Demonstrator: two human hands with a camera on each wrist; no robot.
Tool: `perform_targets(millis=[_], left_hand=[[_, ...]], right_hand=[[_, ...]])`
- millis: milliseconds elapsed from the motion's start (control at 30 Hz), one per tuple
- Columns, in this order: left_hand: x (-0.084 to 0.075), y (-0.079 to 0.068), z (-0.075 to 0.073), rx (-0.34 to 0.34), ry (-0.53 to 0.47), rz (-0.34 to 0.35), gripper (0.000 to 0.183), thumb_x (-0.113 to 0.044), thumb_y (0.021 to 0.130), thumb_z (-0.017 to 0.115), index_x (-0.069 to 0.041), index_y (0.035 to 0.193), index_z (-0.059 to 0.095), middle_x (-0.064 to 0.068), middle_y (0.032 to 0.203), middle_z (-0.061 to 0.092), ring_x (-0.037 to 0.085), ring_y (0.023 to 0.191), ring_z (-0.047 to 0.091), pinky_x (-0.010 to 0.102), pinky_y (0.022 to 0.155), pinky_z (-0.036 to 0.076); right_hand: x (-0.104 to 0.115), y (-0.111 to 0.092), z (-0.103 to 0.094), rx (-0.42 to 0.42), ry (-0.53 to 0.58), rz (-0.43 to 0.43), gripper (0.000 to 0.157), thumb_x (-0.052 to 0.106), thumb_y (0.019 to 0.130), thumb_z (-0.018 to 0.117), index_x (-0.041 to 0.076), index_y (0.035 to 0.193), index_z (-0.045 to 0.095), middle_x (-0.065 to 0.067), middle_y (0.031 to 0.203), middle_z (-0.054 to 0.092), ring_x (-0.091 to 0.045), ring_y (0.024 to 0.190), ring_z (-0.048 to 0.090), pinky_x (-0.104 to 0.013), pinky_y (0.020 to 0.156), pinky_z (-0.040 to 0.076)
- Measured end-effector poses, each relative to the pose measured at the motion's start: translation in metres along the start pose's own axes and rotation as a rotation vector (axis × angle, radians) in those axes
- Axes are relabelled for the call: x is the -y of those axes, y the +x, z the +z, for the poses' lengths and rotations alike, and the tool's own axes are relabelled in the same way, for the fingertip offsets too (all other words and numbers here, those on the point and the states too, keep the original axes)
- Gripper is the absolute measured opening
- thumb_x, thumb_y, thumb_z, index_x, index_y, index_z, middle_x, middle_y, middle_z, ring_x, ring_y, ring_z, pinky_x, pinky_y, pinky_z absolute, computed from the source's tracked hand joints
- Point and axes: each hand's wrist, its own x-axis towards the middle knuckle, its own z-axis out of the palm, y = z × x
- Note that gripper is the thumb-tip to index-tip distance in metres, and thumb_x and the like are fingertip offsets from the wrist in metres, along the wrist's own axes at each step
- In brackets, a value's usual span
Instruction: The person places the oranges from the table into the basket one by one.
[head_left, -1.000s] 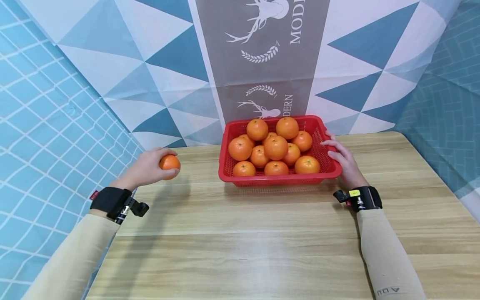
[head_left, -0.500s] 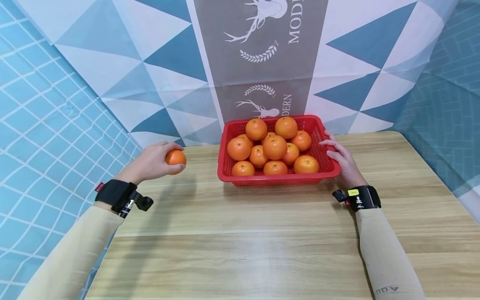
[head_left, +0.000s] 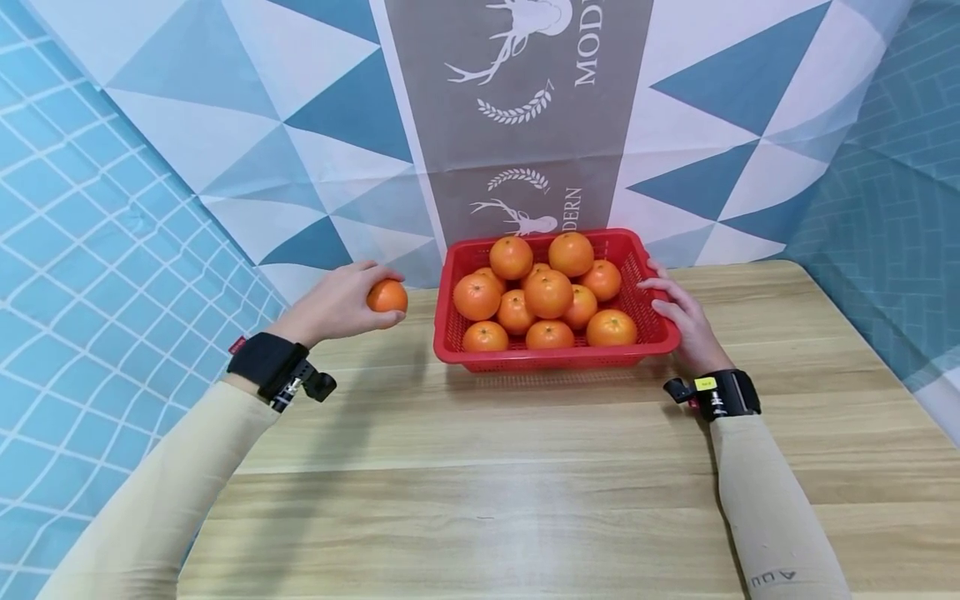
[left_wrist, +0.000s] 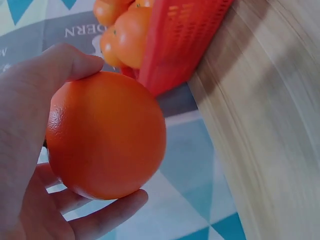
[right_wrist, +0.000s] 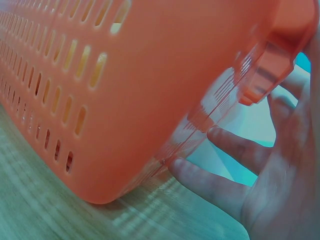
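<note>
My left hand (head_left: pixel 341 304) grips an orange (head_left: pixel 388 300) up off the table, left of the red basket. In the left wrist view the thumb (left_wrist: pixel 75 62) lies along one side of this orange and the fingers curl round the other. The red plastic basket (head_left: pixel 555 358) holds several more oranges (head_left: pixel 548 294), heaped up. At the basket's right end my right hand (head_left: pixel 686 325) holds the rim. The right wrist view shows two fingertips (right_wrist: pixel 185 167) against the basket's outer end wall, below the rim.
A light wooden table (head_left: pixel 480 483) lies under everything, its back edge close behind the basket. A patterned cloth (head_left: pixel 315 125) with triangles hangs behind, and blue grid-patterned cloth (head_left: pixel 90 275) runs along the left side.
My left hand has carried the orange to the right and slightly back, closer to the basket. The right hand and the basket have stayed in place.
</note>
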Motion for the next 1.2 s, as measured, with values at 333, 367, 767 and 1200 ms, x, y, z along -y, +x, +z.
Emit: perform_targets(millis=[333, 367, 767, 1200], left_hand=[[-0.037, 0.031, 0.006, 0.002, -0.031, 0.075, 0.054, -0.035, 0.097, 0.082, -0.01, 0.144, 0.07, 0.018, 0.134, 0.069, 0.035, 0.113, 0.069, 0.049, 0.09, 0.068], [-0.041, 0.034, 0.007, 0.003, -0.028, 0.085, 0.054, -0.035, 0.097, 0.082, -0.011, 0.143, 0.071, 0.018, 0.135, 0.07, 0.035, 0.114, 0.069, 0.049, 0.09, 0.068], [-0.086, 0.072, 0.025, 0.026, -0.006, 0.2, 0.057, -0.039, 0.097, 0.081, -0.013, 0.146, 0.07, 0.016, 0.142, 0.069, 0.035, 0.122, 0.069, 0.049, 0.104, 0.065], [-0.13, 0.094, 0.034, 0.091, -0.036, 0.267, 0.062, -0.043, 0.099, 0.078, -0.017, 0.153, 0.066, 0.012, 0.156, 0.061, 0.032, 0.137, 0.063, 0.049, 0.119, 0.059]], right_hand=[[-0.001, 0.001, 0.001, 0.004, 0.015, -0.004, 0.04, 0.02, 0.116, 0.052, 0.009, 0.154, 0.06, 0.005, 0.192, 0.014, -0.035, 0.179, 0.004, -0.014, 0.103, 0.06], [-0.001, 0.001, 0.001, 0.005, 0.018, -0.004, 0.041, 0.021, 0.116, 0.052, 0.009, 0.155, 0.06, 0.006, 0.192, 0.014, -0.035, 0.178, 0.006, -0.014, 0.102, 0.061], [-0.001, -0.001, 0.002, 0.012, 0.012, -0.003, 0.044, 0.022, 0.116, 0.054, 0.009, 0.158, 0.058, 0.005, 0.193, 0.012, -0.035, 0.179, 0.003, -0.013, 0.103, 0.06], [-0.002, 0.0, 0.001, 0.007, 0.01, 0.0, 0.045, 0.022, 0.116, 0.054, 0.009, 0.159, 0.057, 0.006, 0.193, 0.012, -0.035, 0.18, 0.002, -0.013, 0.102, 0.06]])
